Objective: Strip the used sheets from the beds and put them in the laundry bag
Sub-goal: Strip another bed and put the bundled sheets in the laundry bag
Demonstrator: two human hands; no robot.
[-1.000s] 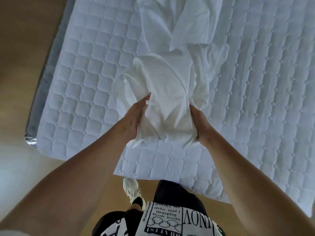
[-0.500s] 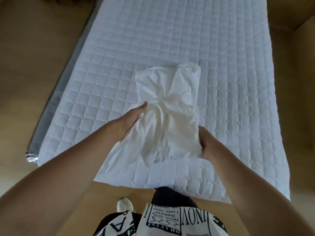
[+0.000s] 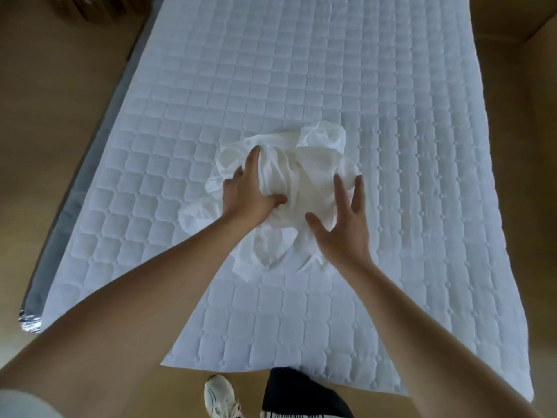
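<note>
A crumpled white sheet [image 3: 304,179] lies bunched in the middle of the bare quilted mattress [image 3: 407,176]. My left hand [image 3: 250,191] lies on the bundle's left side, thumb tucked into a fold and fingers curled over the cloth. My right hand [image 3: 343,224] rests on the bundle's right side with its fingers spread and straight. No laundry bag is in view.
The mattress foot edge [image 3: 271,365] is close to my legs and white shoe [image 3: 221,396]. A grey bed-base edge [image 3: 75,200] runs along the left. Wooden floor surrounds the bed. Brown boxes [image 3: 87,7] stand at the far left corner.
The sheet has gone from held up between both hands to bunched down on the mattress. My right hand has let go and spread flat. The camera view has lifted along the bed.
</note>
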